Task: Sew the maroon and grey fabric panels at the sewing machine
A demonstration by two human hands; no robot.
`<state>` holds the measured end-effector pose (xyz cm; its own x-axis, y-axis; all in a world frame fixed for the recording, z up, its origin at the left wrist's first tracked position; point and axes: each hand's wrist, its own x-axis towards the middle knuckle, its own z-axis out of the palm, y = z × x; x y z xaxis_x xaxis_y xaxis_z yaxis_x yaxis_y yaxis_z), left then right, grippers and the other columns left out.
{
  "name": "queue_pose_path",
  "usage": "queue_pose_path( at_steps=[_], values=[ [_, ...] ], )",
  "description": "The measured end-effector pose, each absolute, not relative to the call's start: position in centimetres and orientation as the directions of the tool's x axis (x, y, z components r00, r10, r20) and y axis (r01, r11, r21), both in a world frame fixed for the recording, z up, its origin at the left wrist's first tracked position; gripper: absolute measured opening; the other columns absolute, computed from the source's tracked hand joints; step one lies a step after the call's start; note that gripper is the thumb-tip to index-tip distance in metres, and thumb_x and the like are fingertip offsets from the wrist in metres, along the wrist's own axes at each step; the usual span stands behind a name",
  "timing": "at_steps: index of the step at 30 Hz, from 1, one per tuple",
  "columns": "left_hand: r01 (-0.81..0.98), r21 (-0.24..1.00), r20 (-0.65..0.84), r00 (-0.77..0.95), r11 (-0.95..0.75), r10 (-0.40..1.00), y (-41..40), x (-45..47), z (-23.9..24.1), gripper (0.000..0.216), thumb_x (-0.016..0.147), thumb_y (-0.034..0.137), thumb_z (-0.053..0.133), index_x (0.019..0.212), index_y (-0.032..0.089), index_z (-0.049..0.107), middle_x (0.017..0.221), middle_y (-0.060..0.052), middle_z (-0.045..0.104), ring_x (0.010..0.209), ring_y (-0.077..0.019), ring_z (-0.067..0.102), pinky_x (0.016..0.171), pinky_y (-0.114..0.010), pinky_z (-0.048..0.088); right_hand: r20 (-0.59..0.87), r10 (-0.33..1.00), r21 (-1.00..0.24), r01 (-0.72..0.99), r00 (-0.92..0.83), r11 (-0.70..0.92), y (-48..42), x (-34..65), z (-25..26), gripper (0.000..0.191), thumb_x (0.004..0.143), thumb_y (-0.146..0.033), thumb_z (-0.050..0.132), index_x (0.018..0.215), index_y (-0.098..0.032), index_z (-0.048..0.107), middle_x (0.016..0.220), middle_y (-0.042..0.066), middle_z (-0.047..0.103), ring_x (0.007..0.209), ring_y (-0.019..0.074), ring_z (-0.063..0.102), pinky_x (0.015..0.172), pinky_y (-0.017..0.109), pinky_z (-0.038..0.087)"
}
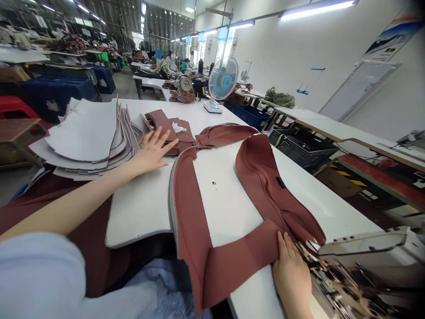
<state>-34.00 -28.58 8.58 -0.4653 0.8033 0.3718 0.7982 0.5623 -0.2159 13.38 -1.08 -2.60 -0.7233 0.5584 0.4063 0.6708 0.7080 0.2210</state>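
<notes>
My left hand [151,153] reaches across the white table with its fingers spread, holding nothing. Its fingertips are over the near edge of a stack of brown cut pieces [162,126]. By the table's near edge, my right hand [292,270] has its fingers together on the right end of a long brown sewn panel [241,263]; the thumb is partly hidden. This panel bends into a strip [191,195] running up the table, its left end hanging over the edge. Beyond the right hand lies another curved brown piece [262,177] with a small black tab.
A sewing machine [372,257] stands close to my right hand. Pale curved panels [86,128] are piled at left. More brown pieces [226,134] lie farther back, near a white fan [223,82]. Black crates [302,146] stand beyond the table's right edge.
</notes>
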Motion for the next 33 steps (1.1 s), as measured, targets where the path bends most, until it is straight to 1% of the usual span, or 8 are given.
queue_pose_path(
  at_steps=[3,5,11,16,19,22,27,33],
  values=[
    [0.667,-0.178,0.513,-0.565,0.723,0.647,-35.4,-30.8,8.2,0.101,0.078,0.051,0.069,0.157,0.023,0.012,0.165,-0.016,0.0,0.149,-0.0401,-0.01,0.116,-0.057,0.008,0.408,0.551,0.227,0.665,-0.728,0.711,-0.8,13.5,-2.7,0.058,0.083,-0.006,0.04,0.14,-0.006,0.049,0.14,0.017,0.056,0.122,0.0275,0.059,0.085,0.035,0.052],
    [0.567,-0.139,0.483,-0.677,0.812,0.555,-38.8,-30.9,6.9,0.102,0.077,0.051,0.069,0.157,0.022,0.012,0.164,-0.018,-0.003,0.148,-0.0436,-0.009,0.113,-0.061,0.008,0.405,0.55,0.237,0.665,-0.73,0.708,-0.8,13.4,-2.7,0.056,0.085,-0.006,0.039,0.139,-0.005,0.05,0.14,0.017,0.056,0.122,0.028,0.059,0.085,0.036,0.052],
    [0.542,-0.159,0.333,-0.757,0.825,0.562,-41.3,-37.8,3.8,0.085,0.082,0.04,0.061,0.155,0.023,0.021,0.164,-0.018,0.006,0.147,-0.0434,0.001,0.11,-0.06,0.014,0.429,0.513,0.237,0.641,-0.744,0.731,-1.0,13.4,-2.5,0.056,0.084,-0.004,0.04,0.14,-0.006,0.047,0.138,0.018,0.057,0.119,0.0283,0.06,0.087,0.037,0.053],
    [0.591,-0.165,0.203,-0.763,0.79,0.614,-41.9,-42.5,6.1,0.092,0.08,0.051,0.06,0.156,0.021,0.018,0.163,-0.019,0.011,0.145,-0.0452,0.008,0.109,-0.062,0.016,0.458,0.502,0.222,0.642,-0.733,0.734,-1.0,13.3,-2.6,0.063,0.082,-0.003,0.041,0.145,-0.009,0.042,0.136,0.018,0.059,0.12,0.0279,0.06,0.094,0.039,0.051],
    [0.614,-0.043,0.098,-0.782,0.788,0.615,-42.8,-44.2,8.3,0.09,0.085,0.066,0.039,0.156,0.018,0.013,0.161,-0.018,0.022,0.143,-0.0418,0.023,0.109,-0.061,0.021,0.447,0.522,0.213,0.654,-0.726,0.726,-1.4,13.1,-2.4,0.059,0.083,-0.004,0.041,0.141,-0.009,0.048,0.136,0.017,0.059,0.122,0.0277,0.058,0.095,0.039,0.05],
    [0.559,0.037,0.129,-0.825,0.829,0.55,-43.2,-44.7,10.2,0.087,0.088,0.067,0.011,0.151,0.011,0.032,0.155,-0.014,0.037,0.135,-0.0332,0.039,0.108,-0.049,0.03,0.419,0.565,0.195,0.678,-0.711,0.709,-1.9,12.9,-1.9,0.054,0.083,-0.004,0.041,0.135,-0.006,0.054,0.138,0.017,0.058,0.123,0.0275,0.057,0.096,0.039,0.05],
    [0.417,0.065,0.148,-0.902,0.906,0.405,-42.2,-43.9,13.1,0.111,0.072,0.086,0.001,0.131,0.012,0.06,0.137,-0.006,0.057,0.114,-0.0337,0.055,0.095,-0.039,0.041,0.35,0.636,0.133,0.708,-0.688,0.693,-2.6,12.6,-1.3,0.056,0.083,-0.006,0.042,0.139,-0.008,0.052,0.142,0.017,0.054,0.126,0.0279,0.053,0.099,0.041,0.048],
    [0.402,-0.023,-0.036,-0.915,0.915,0.401,-40.2,-45.4,14.4,0.143,0.042,0.101,0.0,0.133,0.005,0.055,0.123,-0.018,0.063,0.102,-0.029,0.061,0.096,-0.037,0.041,0.305,0.703,0.083,0.753,-0.643,0.653,-3.2,12.3,-0.9,0.055,0.085,-0.007,0.043,0.139,-0.008,0.052,0.144,0.016,0.052,0.127,0.0287,0.052,0.098,0.041,0.048]
  ],
)
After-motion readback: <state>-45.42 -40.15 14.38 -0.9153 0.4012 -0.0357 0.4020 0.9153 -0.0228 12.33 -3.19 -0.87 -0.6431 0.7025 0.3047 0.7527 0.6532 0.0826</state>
